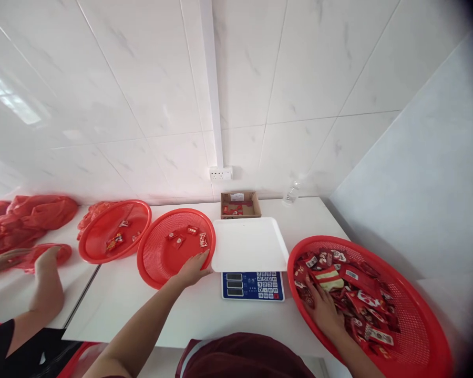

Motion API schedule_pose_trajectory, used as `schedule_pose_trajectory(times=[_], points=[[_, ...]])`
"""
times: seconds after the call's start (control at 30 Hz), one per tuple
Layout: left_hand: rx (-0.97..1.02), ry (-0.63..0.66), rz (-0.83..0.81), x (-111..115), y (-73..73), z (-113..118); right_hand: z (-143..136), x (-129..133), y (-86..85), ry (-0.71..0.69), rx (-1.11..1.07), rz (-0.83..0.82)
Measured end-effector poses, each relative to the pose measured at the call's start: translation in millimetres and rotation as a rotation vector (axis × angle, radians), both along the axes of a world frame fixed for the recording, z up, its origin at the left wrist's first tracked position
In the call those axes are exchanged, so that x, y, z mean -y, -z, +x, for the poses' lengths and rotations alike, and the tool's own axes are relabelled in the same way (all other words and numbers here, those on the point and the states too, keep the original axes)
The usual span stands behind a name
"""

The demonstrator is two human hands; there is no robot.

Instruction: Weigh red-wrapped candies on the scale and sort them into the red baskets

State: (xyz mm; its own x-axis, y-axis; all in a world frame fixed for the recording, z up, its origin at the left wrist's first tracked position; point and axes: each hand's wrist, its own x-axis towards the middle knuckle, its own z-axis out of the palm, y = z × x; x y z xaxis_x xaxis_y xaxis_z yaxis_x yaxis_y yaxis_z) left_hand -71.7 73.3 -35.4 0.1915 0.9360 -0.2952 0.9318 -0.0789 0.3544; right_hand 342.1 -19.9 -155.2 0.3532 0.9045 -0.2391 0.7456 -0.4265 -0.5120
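Observation:
My left hand (pixel 194 269) rests at the right rim of a red basket (pixel 153 236) that holds a few small red packets (pixel 178 241). Its fingers lie over the rim and nothing shows in them. On the right, my right hand (pixel 325 310) reaches into a large red basket (pixel 421 315), with its fingers spread on a heap of red packets (pixel 362 281). Between the two baskets stands a scale with a bare white pan (pixel 249 244) and a blue keypad panel (pixel 253 286).
Behind the scale are a cardboard box (pixel 240 206) with red packets and a clear bottle (pixel 291 192). Another red basket (pixel 116 223) stands further left. At the far left, a co-worker's hands (pixel 49 257) touch a red bag (pixel 65 253), near piled red bags (pixel 31 212).

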Motion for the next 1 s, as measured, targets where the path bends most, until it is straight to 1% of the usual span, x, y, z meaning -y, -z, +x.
schedule_pose_trajectory(times=[0.03,0.1,0.17,0.23,0.33,0.5,0.6,0.67,0.73,0.8,0.9,1.0], points=[[-0.007,0.023,-0.004,-3,-2.1,0,1,2,-1.8,-0.004,0.032,-0.024],[-0.022,0.064,-0.028,-11,-6.8,-1,0,4,-9.3,-0.034,0.05,-0.02],[-0.05,0.063,-0.033,-18,-9.7,-3,-2,6,-18.3,-0.079,0.028,0.029],[-0.093,0.039,-0.031,-24,-9.9,-6,-2,6,-25.1,-0.075,0.002,0.054],[-0.187,0.005,-0.005,-30,-8.6,-16,5,7,-30.6,-0.023,-0.031,0.036],[-0.318,-0.057,0.073,-37,-12.0,-48,19,17,-40.5,0.072,-0.13,-0.028],[-0.372,-0.122,0.12,-36,-12.6,-63,26,20,-48.8,0.157,-0.22,-0.031],[-0.374,-0.161,0.167,-33,-11.4,-67,31,20,-54.2,0.19,-0.308,-0.015],[-0.335,-0.17,0.242,-26,-9.9,-66,36,21,-59.3,0.207,-0.401,0.022],[-0.265,-0.156,0.336,-17,-8.4,-58,43,21,-64.9,0.22,-0.468,0.066],[-0.138,-0.131,0.462,-4,-5.1,-42,54,20,-75.6,0.256,-0.536,0.128],[-0.028,-0.094,0.53,6,-0.1,-24,63,18,-87.8,0.325,-0.553,0.179]])
